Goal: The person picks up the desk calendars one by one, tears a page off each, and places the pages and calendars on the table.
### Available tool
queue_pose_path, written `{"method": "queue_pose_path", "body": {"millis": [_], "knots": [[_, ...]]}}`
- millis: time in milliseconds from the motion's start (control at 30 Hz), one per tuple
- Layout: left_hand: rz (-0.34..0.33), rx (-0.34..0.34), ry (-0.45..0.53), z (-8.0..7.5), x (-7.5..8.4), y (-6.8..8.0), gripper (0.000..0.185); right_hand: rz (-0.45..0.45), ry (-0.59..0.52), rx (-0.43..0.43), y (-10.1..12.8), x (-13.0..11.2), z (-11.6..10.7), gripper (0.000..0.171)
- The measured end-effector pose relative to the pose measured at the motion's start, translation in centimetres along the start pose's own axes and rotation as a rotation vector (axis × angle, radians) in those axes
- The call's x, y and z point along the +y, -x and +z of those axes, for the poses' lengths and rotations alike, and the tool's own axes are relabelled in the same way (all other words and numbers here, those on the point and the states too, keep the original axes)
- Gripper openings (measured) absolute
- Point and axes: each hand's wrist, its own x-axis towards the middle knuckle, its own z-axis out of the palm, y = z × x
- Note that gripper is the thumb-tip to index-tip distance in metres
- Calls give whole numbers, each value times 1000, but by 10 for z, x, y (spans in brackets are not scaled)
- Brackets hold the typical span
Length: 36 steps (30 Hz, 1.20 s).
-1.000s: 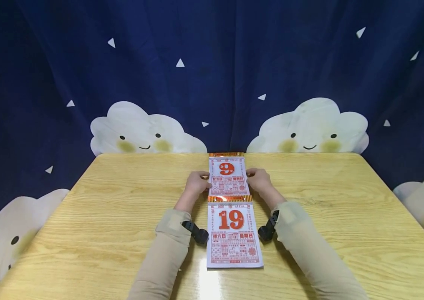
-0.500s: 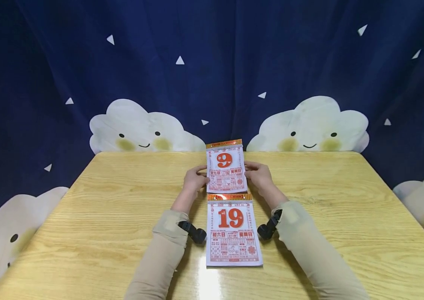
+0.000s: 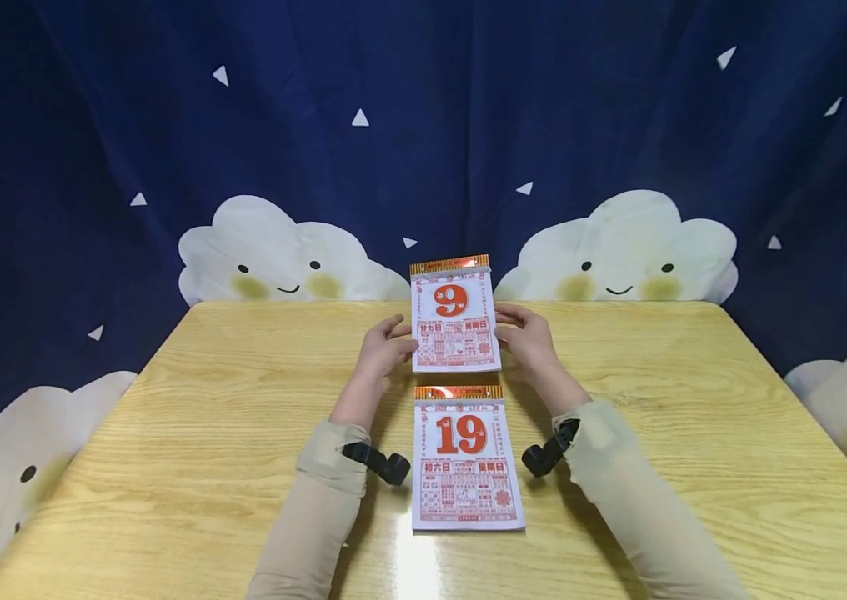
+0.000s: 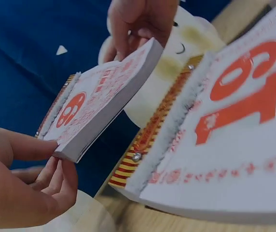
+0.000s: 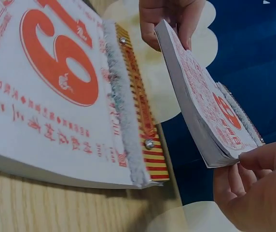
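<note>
Table (image 3: 168, 467): I see bare wood below the lifted pad.
Calendar 19 (image 3: 467, 458): lies flat, near me; a drop could knock it.
Calendar 9 (image 3: 454, 317): thick, red-and-white, raised above the far middle, tilted.
Left hand (image 3: 382, 350): pinches its left edge.
Right hand (image 3: 527, 337): pinches its right edge; I judge edge grips may slip.
</note>
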Motion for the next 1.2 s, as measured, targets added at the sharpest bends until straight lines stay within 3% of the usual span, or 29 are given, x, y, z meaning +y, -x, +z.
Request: {"method": "queue_pose_path", "body": {"millis": [267,467,667,833,967,1100,1200], "knots": [[-27,-134,11,-6,1,6,54,-12,-12,6,9,-2,-6,53],[-14,-220,151,-10,-3,12,52,0,-43,-10,18,-3,-9,50],[27,-404,296,-16,-7,17,54,-30,-72,-41,27,-7,-11,48],[71,-550,314,-22,-9,21,56,-62,-96,-65,36,-7,-12,47],[77,-626,349,-24,-10,24,58,-102,-102,-54,42,-7,-12,45],[77,-651,410,-23,-10,25,58,-195,-2,-32,47,-8,-11,43],[83,-644,433,-23,-10,25,58,-355,213,22,50,-8,-9,42]]}}
